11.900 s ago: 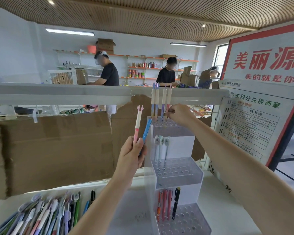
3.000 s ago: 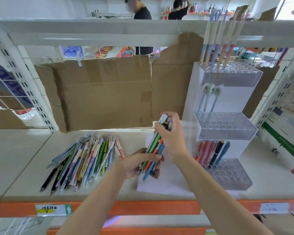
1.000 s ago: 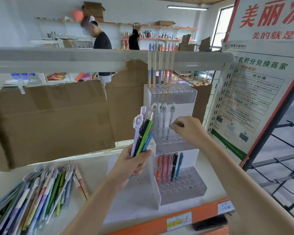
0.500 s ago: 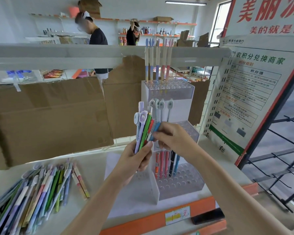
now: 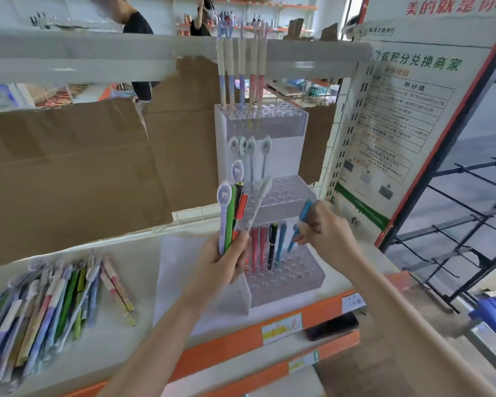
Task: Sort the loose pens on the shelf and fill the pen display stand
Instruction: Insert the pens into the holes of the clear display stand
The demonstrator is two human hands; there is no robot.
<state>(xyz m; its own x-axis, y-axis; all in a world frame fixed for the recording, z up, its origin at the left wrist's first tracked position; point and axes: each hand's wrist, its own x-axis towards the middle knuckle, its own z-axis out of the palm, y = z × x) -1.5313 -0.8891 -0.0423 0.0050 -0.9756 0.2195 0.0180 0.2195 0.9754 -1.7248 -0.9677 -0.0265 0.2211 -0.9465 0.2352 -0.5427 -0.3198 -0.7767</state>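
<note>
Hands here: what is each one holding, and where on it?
Left hand grips a bunch of mixed coloured pens round their lower ends. Right hand pinches one blue plastic pen near its middle, above the clear acrylic display stand.

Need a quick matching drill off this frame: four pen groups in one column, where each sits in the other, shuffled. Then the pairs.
Things
1. blue pen
2. bundle of pens
3. tall pastel pens
4. loose pens

Places
A. lying on the shelf, left of the display stand
B. standing in the stand's top tier
C. pinched in the right hand, by the bottom tier
D. gripped upright in the left hand

Pairs: 1-C, 2-D, 3-B, 4-A
</note>
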